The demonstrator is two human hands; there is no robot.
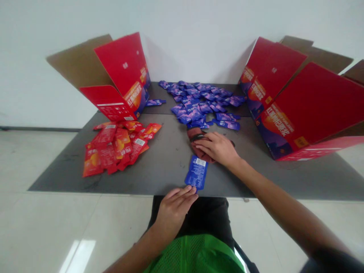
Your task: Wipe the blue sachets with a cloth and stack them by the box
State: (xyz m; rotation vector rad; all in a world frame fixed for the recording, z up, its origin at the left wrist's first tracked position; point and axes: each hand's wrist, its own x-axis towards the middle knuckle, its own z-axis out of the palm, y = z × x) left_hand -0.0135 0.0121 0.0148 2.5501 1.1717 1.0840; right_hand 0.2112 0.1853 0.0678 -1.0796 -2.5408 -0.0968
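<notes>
A blue pouch [197, 173] lies flat near the table's front edge, its barcode and printed side up and its narrow spout end towards me. My left hand [176, 206] holds that spout end, fingers pressed together over it. Beyond the pouch, my right hand [218, 148] grips a bunched reddish-brown cloth [196, 133] with a dark strip on it. The cloth covers a bit of the pouch's far end. Just past the cloth spreads a heap of blue-purple pouches [196, 104].
Orange-red sachets [113, 146] are piled at the left of the grey table [165, 151]. An open red carton [119, 79] stands behind them. Two more open red cartons stand at the right, the nearer carton [301, 113] beside my right forearm. A white wall [196, 41] closes off the back.
</notes>
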